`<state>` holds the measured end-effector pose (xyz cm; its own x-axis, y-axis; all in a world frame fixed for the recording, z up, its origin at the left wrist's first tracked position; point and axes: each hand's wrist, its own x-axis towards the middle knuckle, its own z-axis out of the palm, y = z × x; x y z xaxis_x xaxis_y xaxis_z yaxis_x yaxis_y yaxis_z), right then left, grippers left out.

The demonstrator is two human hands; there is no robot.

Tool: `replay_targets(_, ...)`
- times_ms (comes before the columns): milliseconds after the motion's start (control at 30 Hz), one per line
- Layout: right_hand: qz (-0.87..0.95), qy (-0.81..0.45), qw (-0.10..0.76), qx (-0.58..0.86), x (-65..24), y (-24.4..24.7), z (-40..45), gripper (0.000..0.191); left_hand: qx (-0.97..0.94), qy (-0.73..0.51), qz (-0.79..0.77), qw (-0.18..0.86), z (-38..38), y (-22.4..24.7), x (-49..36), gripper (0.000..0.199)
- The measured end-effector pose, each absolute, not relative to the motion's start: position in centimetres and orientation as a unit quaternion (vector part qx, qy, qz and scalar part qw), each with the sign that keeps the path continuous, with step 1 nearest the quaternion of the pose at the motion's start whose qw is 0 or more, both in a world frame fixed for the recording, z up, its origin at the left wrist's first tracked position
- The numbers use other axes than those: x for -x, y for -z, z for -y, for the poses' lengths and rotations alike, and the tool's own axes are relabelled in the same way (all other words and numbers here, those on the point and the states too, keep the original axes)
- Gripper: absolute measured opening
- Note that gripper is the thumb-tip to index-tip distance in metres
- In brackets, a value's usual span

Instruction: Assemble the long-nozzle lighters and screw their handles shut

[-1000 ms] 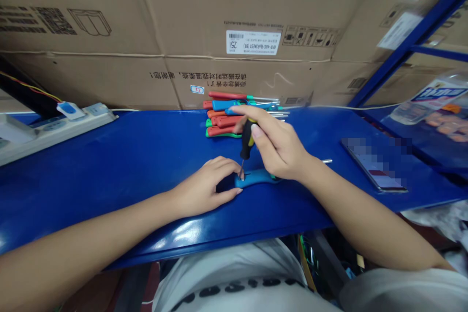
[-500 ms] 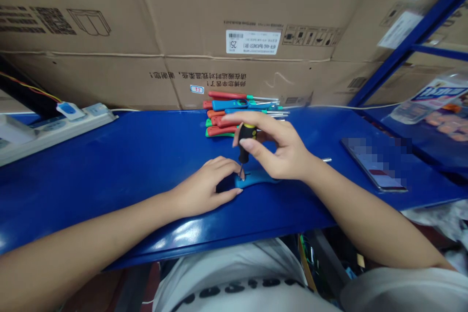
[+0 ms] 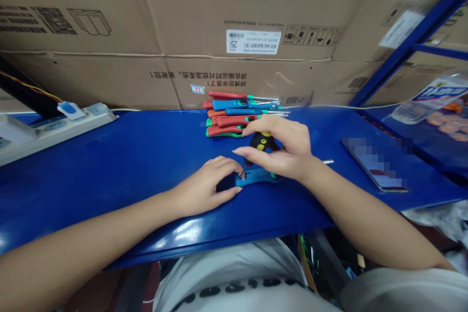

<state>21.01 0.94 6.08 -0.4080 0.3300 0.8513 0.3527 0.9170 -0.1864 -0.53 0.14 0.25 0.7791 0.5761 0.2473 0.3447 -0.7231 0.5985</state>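
A blue long-nosed lighter [image 3: 256,177] lies on the table, its metal tube poking out beyond my right wrist. My left hand [image 3: 208,186] pinches the lighter's handle end between thumb and fingers. In my right hand [image 3: 288,148] is a short black and yellow screwdriver [image 3: 261,142], tilted with its handle leaning toward the palm. The thumb and forefinger reach past either side of the handle; the other fingers are partly hidden. The screwdriver's tip points down at the lighter's handle end, close to my left fingertips.
Several red, blue and green lighters [image 3: 234,119] lie piled behind my hands against a large cardboard box [image 3: 175,78]. A phone [image 3: 376,165] rests at the right. At the left is a white power strip [image 3: 91,116]. A clear plastic container [image 3: 413,107] stands beyond the blue frame.
The screwdriver has gone from nearly upright to tilted right. My right hand has shifted slightly right and its fingers have loosened from the handle top. My left hand and the lighter stay put.
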Motion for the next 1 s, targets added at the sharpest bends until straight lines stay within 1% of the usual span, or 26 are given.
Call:
replay_targets(67,0.853,0.001,0.472,0.224,-21.15,-6.02,-0.97,0.03,-0.902,-0.215,-0.255,0.273,-0.13,-0.24,0.56,0.017)
replay_targets(167,0.868,-0.091,0.424,0.24,-21.25,-6.0,-0.95,0.043,-0.902,-0.212,-0.256,0.276,-0.14,-0.22,0.59,0.016)
replay_targets(233,0.867,-0.111,0.426,0.233,-21.24,-5.99,-1.02,0.04,-0.902,-0.212,-0.257,0.274,-0.17,-0.21,0.57,0.015)
replay_targets(300,0.86,-0.072,0.453,0.224,-21.24,-5.98,-1.13,0.03,-0.903,-0.212,-0.257,0.271,-0.18,-0.2,0.54,0.016)
replay_targets(400,0.853,-0.009,0.475,0.215,-21.23,-6.09,-1.09,0.028,-0.903,-0.213,-0.256,0.271,-0.15,-0.23,0.53,0.017)
replay_targets(433,0.857,-0.015,0.466,0.22,-21.23,-6.17,-1.0,0.029,-0.903,-0.213,-0.256,0.272,-0.13,-0.24,0.53,0.017)
replay_targets(533,0.869,-0.097,0.42,0.243,-21.22,-6.44,-0.68,0.043,-0.901,-0.212,-0.258,0.277,-0.09,-0.24,0.56,0.016)
replay_targets(567,0.869,-0.118,0.412,0.246,-21.22,-6.49,-0.63,0.044,-0.901,-0.212,-0.258,0.277,-0.1,-0.23,0.57,0.016)
replay_targets(633,0.865,-0.105,0.429,0.24,-21.24,-6.48,-0.66,0.036,-0.902,-0.212,-0.257,0.276,-0.12,-0.19,0.59,0.016)
replay_targets(700,0.855,-0.051,0.463,0.23,-21.26,-6.36,-0.77,0.024,-0.903,-0.212,-0.256,0.273,-0.13,-0.17,0.6,0.017)
replay_targets(733,0.85,-0.029,0.474,0.225,-21.25,-6.29,-0.82,0.022,-0.903,-0.211,-0.255,0.273,-0.13,-0.17,0.6,0.017)
replay_targets(800,0.851,-0.028,0.473,0.225,-21.2,-6.18,-0.84,0.024,-0.903,-0.211,-0.256,0.273,-0.11,-0.19,0.6,0.017)
replay_targets(900,0.859,-0.096,0.445,0.234,-21.08,-6.1,-0.81,0.034,-0.902,-0.212,-0.258,0.275,-0.09,-0.17,0.57,0.017)
replay_targets(933,0.857,-0.109,0.443,0.238,-21.06,-6.06,-0.85,0.034,-0.902,-0.212,-0.258,0.275,-0.11,-0.14,0.56,0.017)
replay_targets(1000,0.849,-0.083,0.46,0.247,-21.12,-5.92,-1.03,0.025,-0.902,-0.211,-0.256,0.275,-0.15,-0.07,0.54,0.017)
